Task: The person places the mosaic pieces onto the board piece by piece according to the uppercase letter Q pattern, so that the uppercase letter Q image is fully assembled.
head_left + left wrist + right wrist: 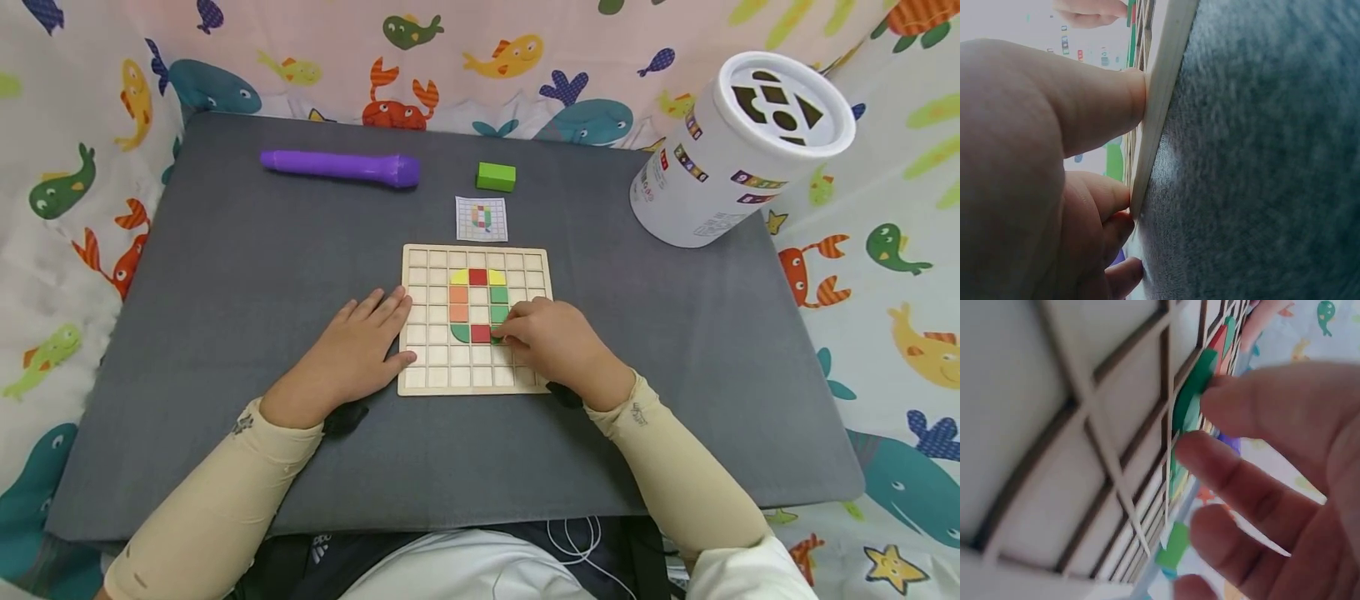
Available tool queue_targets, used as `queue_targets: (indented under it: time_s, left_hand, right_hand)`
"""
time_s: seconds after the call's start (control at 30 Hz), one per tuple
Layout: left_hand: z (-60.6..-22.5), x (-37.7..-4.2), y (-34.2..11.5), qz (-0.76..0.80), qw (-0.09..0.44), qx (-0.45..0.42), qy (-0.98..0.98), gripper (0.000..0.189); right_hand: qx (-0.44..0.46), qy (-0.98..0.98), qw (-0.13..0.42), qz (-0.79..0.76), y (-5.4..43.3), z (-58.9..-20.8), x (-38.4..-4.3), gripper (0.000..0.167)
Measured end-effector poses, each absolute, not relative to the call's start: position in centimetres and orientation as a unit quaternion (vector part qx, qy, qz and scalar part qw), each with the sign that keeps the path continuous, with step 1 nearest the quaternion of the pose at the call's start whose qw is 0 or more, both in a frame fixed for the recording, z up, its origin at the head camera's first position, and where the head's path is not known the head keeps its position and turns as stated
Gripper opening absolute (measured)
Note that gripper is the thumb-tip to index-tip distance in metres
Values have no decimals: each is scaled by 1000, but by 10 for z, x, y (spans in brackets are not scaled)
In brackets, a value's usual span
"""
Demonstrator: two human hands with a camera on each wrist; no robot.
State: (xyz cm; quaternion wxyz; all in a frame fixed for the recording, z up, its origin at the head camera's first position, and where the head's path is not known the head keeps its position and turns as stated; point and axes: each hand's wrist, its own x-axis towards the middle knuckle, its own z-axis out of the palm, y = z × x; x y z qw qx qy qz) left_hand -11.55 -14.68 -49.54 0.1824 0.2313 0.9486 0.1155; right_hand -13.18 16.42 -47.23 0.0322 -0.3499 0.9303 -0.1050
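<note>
A wooden grid board [438,377] lies on the table, with coloured tiles in a ring of cells: yellow, red, orange and green. My left hand [352,354] rests flat at the board's left edge, fingers straight, and the thumb [1104,103] touches the rim in the left wrist view. My right hand [551,342] pinches a green tile [1194,394] between thumb and index finger at the ring's lower right cell. That tile is tilted against the grid and mostly hidden by the fingers in the head view. Beside it sits a red tile [480,334].
Just beyond the board lies a small pattern card [482,219], with a green block [496,177] behind it. A purple microphone-shaped stick [341,167] is at the back left. At the back right stands a white tub [720,158] with shaped holes in its lid.
</note>
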Motion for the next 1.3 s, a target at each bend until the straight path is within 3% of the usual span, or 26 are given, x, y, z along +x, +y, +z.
queue_targets:
  time_s: [0.27,0.47,0.73,0.9,1.13,1.3]
  left_hand:
    - [-502,-116,-150,122,186,224,949,85]
    - [-504,-116,-151,117,185,221,950,85]
    - [-509,-115,-159,119,186,210,953,85]
    - [-511,-116,-152,119,190,214,951,86]
    - [-499,-113,-140,109,186,210,954,84]
    - [-492,-109,-141,101,183,198,958,84]
  right_hand:
    - [-307,945,50,-95,182,-475,-118,30]
    - [-203,970,40,-127,213,-479,-95,31]
    - [-301,947,27,-105,180,-498,-92,38]
    - [-304,950,26,-60,164,-499,-93,38]
    - [-159,975,12,-156,207,-482,-79,42]
    - [-106,982,52,-150,231,-485,-63,40]
